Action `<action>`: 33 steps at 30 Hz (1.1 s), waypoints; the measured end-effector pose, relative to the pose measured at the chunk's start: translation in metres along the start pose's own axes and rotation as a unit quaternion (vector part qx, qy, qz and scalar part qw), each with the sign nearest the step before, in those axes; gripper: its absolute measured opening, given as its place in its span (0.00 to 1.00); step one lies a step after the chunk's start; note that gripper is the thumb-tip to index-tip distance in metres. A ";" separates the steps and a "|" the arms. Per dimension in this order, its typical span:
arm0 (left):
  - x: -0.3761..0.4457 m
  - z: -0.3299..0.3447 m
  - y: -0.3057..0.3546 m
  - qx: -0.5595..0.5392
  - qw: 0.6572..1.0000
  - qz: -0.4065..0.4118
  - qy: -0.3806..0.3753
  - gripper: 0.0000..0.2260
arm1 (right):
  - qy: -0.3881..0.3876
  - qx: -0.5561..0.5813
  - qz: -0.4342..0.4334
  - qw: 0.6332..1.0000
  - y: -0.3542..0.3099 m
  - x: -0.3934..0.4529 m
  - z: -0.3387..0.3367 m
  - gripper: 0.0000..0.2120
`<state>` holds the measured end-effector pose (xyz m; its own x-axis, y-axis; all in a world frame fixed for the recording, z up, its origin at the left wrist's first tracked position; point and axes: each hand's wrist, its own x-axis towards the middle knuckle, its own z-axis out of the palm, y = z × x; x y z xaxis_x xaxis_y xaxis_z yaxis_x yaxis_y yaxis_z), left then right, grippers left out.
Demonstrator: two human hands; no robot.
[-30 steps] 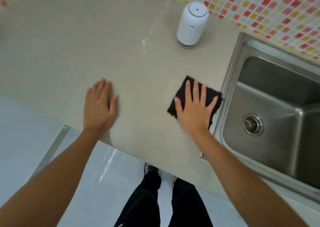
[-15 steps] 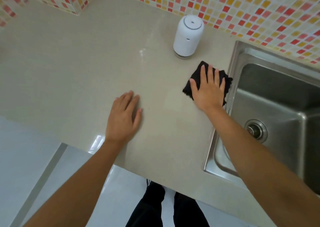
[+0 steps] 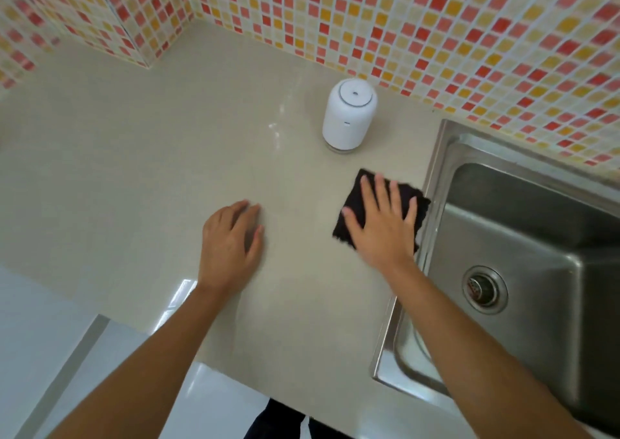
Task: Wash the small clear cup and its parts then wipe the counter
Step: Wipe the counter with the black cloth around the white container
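Note:
My right hand (image 3: 382, 225) lies flat with spread fingers on a black cloth (image 3: 355, 200), pressing it onto the beige counter (image 3: 134, 170) just left of the sink's rim. My left hand (image 3: 231, 244) rests palm down on the counter to the left of the cloth, holding nothing. A white cylindrical device with a clear base (image 3: 347, 116) stands upright behind the cloth, near the tiled wall. No separate clear cup is in view.
A steel sink (image 3: 536, 237) with a round drain (image 3: 484, 289) fills the right side. A mosaic tiled wall (image 3: 369, 19) runs behind the counter and turns a corner at the left. The counter's front edge drops to a white floor.
My right hand slid the cloth away along the sink's edge toward the white device, then back a little toward me. The left hand stays flat on the counter; the view tilted up.

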<state>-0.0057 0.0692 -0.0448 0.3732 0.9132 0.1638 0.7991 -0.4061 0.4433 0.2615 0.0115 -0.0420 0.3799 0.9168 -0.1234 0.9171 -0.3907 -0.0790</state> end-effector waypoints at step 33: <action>0.164 -0.022 0.060 -0.353 0.920 -0.128 0.116 0.45 | 0.005 0.007 -0.163 0.987 -0.026 0.009 -0.002 0.33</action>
<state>0.0932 0.1952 0.0286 0.0394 0.9919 0.1208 0.3118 -0.1270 0.9416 0.2416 0.0305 -0.0387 0.0658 0.9947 -0.0791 0.9890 -0.0756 -0.1275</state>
